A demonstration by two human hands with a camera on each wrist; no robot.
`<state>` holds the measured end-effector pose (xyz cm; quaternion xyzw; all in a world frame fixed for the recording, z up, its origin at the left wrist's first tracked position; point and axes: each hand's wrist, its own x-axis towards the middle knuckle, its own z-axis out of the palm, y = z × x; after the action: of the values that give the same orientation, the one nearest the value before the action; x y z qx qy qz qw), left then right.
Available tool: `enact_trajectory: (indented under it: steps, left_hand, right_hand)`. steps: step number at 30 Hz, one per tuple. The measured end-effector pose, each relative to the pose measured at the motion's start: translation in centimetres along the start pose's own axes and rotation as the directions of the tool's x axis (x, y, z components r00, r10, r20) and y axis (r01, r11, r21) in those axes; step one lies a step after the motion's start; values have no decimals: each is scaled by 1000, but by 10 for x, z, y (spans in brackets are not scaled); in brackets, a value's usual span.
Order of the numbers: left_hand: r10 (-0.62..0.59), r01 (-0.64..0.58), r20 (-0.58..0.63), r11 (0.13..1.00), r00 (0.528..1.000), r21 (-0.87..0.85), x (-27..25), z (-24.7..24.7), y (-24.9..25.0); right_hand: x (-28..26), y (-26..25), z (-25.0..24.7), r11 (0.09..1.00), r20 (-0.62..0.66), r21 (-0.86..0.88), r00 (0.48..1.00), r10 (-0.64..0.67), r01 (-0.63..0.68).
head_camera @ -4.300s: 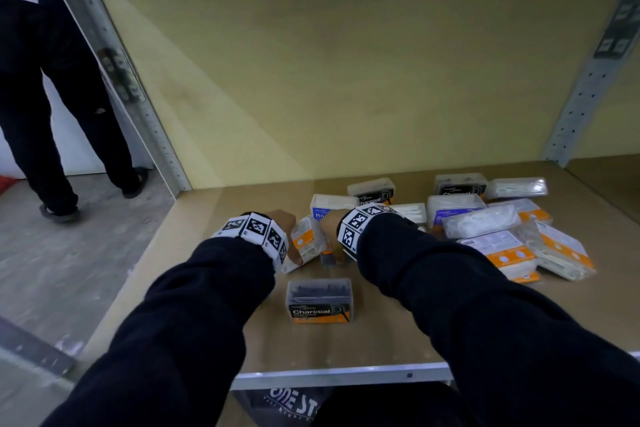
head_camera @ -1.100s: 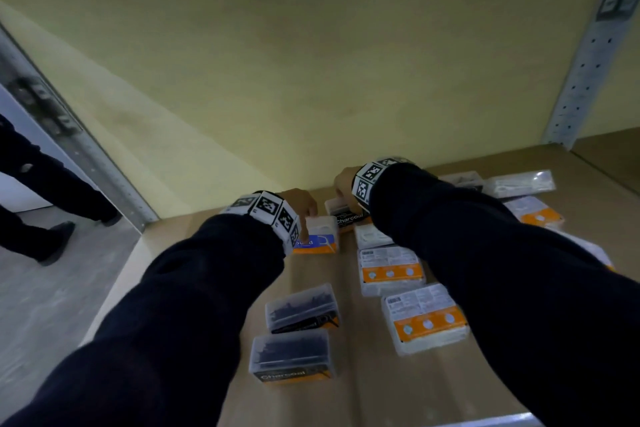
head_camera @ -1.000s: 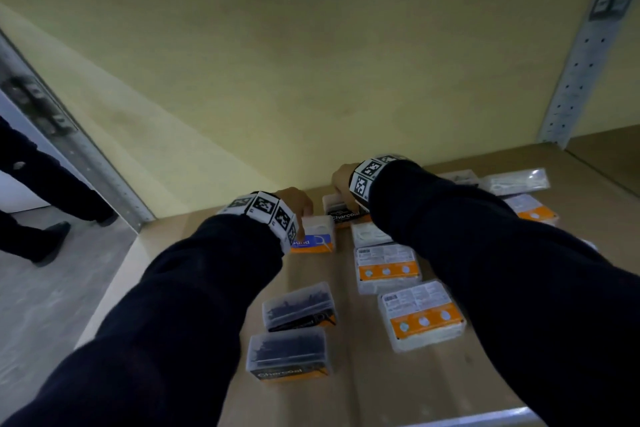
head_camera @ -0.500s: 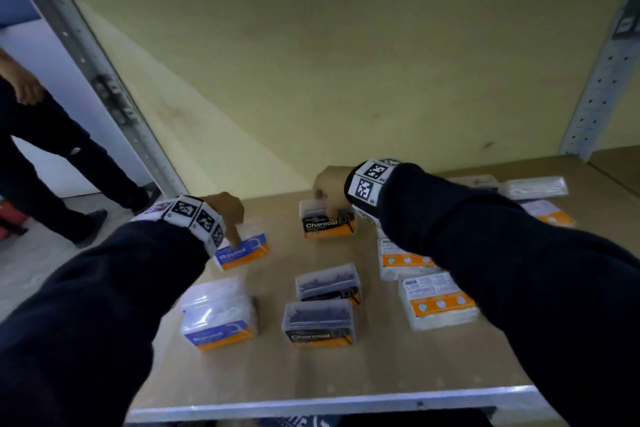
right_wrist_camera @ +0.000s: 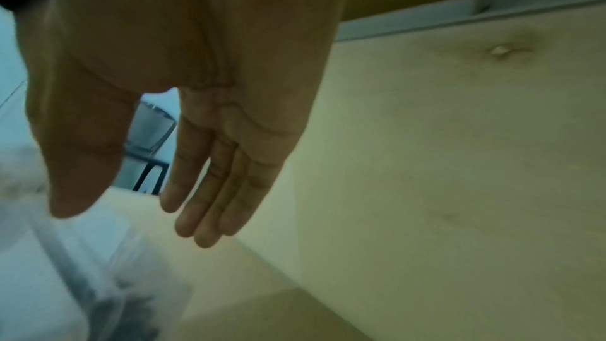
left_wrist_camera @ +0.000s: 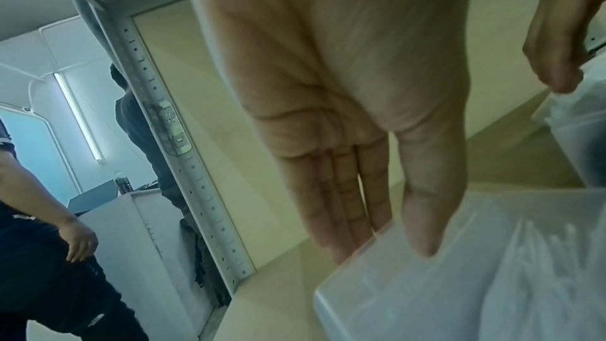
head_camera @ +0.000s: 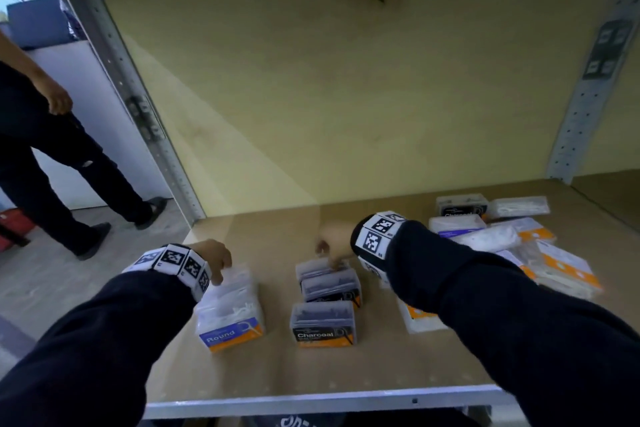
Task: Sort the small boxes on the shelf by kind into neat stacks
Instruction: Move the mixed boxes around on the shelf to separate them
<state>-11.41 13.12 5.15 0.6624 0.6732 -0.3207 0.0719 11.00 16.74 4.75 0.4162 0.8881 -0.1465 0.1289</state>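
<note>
On the shelf board (head_camera: 277, 367) a stack of clear "Round" boxes (head_camera: 230, 305) stands front left. My left hand (head_camera: 214, 262) rests on its top box, with straight fingertips (left_wrist_camera: 423, 243) at the far edge of the clear lid (left_wrist_camera: 459, 281). Three dark "Charcoal" boxes sit in a line at the centre: rear (head_camera: 317, 269), middle (head_camera: 330, 288), front (head_camera: 322, 322). My right hand (head_camera: 330, 246) hovers at the rear one with its fingers straight (right_wrist_camera: 203, 217). A blurred clear box (right_wrist_camera: 82, 281) lies below that hand.
A loose heap of white-and-orange boxes (head_camera: 554, 263) fills the right side, with another Charcoal box (head_camera: 462, 206) behind it. A white-and-orange box (head_camera: 419, 317) lies partly hidden under my right forearm. A metal upright (head_camera: 152, 135) bounds the left, where a person (head_camera: 52, 149) stands.
My left hand pulled a Round box nearer, and it now sits on the Round stack. My right hand drew a Charcoal box in behind the other two. Both hands' fingers have straightened.
</note>
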Motion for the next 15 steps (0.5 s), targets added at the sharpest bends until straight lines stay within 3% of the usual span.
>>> enact_trajectory:
  steps: [4, 8, 10, 15]
  left_hand:
    - [-8, 4, -61, 999, 998, -53, -8, -17, 15]
    - [94, -114, -189, 988, 977, -100, -16, -55, 54]
    - [153, -182, -239, 978, 959, -102, -15, -72, 81]
    - [321, -344, -220, 936, 921, -72, -13, -101, 158]
  right_hand:
    - [-48, 22, -10, 993, -92, 116, 995, 43, -32]
    - [-99, 50, -1, 990, -118, 100, 987, 110, -99]
    - [-115, 62, 11, 985, -99, 80, 982, 161, -153]
    - [-137, 80, 44, 979, 14, 38, 980, 199, -200]
